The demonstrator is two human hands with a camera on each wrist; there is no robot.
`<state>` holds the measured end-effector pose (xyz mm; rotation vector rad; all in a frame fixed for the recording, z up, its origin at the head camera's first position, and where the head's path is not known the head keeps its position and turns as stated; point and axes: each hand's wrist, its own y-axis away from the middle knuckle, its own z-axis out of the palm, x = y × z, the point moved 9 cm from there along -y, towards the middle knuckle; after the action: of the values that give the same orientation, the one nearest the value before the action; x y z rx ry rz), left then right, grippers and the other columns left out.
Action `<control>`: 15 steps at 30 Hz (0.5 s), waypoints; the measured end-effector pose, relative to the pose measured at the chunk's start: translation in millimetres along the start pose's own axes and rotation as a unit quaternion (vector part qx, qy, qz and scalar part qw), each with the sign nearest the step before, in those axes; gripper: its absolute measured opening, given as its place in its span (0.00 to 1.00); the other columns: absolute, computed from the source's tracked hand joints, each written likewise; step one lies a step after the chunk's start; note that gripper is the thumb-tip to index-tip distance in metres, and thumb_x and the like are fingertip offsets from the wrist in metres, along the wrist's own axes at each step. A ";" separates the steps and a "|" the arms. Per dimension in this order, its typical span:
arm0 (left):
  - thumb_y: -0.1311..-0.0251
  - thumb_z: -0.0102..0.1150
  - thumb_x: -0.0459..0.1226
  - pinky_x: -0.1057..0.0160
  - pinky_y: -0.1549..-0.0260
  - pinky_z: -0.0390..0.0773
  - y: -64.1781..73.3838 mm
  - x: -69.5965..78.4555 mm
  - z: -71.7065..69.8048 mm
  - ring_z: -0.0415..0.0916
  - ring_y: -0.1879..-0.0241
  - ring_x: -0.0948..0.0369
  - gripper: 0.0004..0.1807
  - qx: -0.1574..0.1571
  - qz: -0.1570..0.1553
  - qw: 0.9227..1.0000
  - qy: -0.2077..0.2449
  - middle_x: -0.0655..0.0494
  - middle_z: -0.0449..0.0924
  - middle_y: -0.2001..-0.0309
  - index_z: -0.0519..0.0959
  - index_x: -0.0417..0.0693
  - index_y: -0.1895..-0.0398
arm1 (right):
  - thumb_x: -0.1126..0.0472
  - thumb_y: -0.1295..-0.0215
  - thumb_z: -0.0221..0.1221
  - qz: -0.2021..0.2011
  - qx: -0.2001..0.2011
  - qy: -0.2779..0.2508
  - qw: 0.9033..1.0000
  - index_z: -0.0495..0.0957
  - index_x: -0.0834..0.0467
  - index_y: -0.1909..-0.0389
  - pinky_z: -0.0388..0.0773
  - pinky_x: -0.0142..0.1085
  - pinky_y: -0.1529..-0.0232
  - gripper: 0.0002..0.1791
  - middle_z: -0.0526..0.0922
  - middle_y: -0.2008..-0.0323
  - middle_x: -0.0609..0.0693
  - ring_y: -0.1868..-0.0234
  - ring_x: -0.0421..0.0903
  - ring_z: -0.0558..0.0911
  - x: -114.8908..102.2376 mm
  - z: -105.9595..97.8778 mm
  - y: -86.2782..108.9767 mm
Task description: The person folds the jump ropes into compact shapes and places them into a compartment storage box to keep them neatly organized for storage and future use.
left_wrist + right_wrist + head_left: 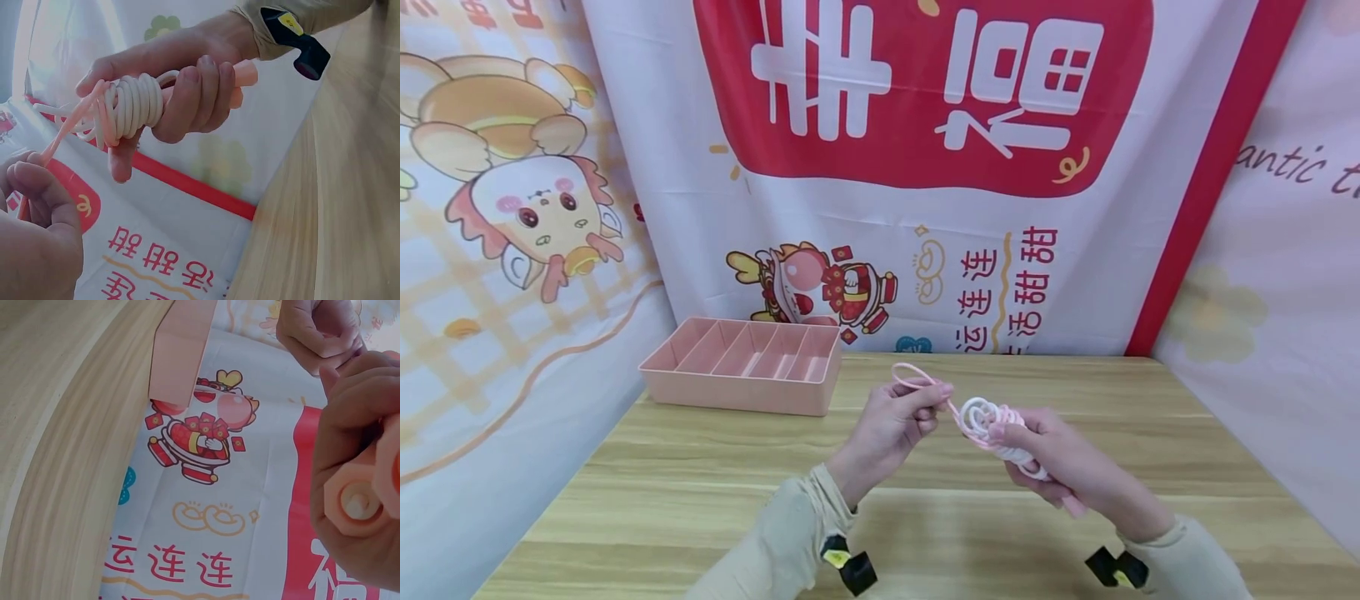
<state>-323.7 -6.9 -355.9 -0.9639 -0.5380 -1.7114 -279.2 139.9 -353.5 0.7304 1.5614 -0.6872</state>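
My right hand (pixel 1071 457) grips a bundled jump rope (pixel 136 105) by its two pink handles (pixel 246 73). White cord is wound in several turns round the upper part of the handles, with pink cord over the turns near the thumb. White loops stick out past the end of the bundle. My left hand (pixel 883 429) pinches the pink cord (pixel 955 410) between thumb and fingers, and it runs taut from there to the bundle. A small pink loop rises above the left hand. In the right wrist view the hollow end of one handle (pixel 357 501) shows beside the palm.
At the back left of the wooden table (pixel 925 533) stands a pink box (pixel 737 393) divided into several compartments. Printed cloth hangs behind the table (pixel 1090 275) and along both sides.
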 end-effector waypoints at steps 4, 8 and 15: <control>0.40 0.63 0.26 0.74 0.81 0.66 -0.1 -3.0 -3.1 0.67 0.79 0.66 0.04 0.010 -0.015 1.000 0.007 0.52 0.82 0.73 0.86 0.41 0.68 | 0.57 0.22 0.48 -0.011 0.006 0.012 1.000 0.69 0.68 0.56 0.59 0.29 0.96 0.16 0.70 0.85 0.50 0.93 0.36 0.64 -3.0 0.8 -0.4; 0.40 0.65 0.28 0.73 0.80 0.70 -1.9 -8.8 -6.8 0.68 0.78 0.66 0.01 0.014 -0.038 0.999 -0.032 0.51 0.82 0.72 0.85 0.39 0.66 | 0.57 0.22 0.48 -0.032 0.032 0.006 0.999 0.70 0.66 0.57 0.61 0.29 0.95 0.14 0.71 0.85 0.49 0.93 0.36 0.64 -8.2 -3.0 1.0; 0.38 0.63 0.29 0.72 0.79 0.73 -4.0 -22.5 -9.1 0.69 0.79 0.65 0.05 0.001 -0.067 0.983 -0.169 0.49 0.81 0.73 0.82 0.33 0.65 | 0.56 0.23 0.49 -0.035 0.067 0.013 0.997 0.71 0.66 0.59 0.63 0.29 0.95 0.15 0.72 0.85 0.51 0.93 0.37 0.66 -10.5 -8.4 1.5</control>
<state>-327.7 0.5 -379.0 -1.2518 -0.8422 -1.6719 -282.4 146.6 -342.2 0.7893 1.5817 -0.8445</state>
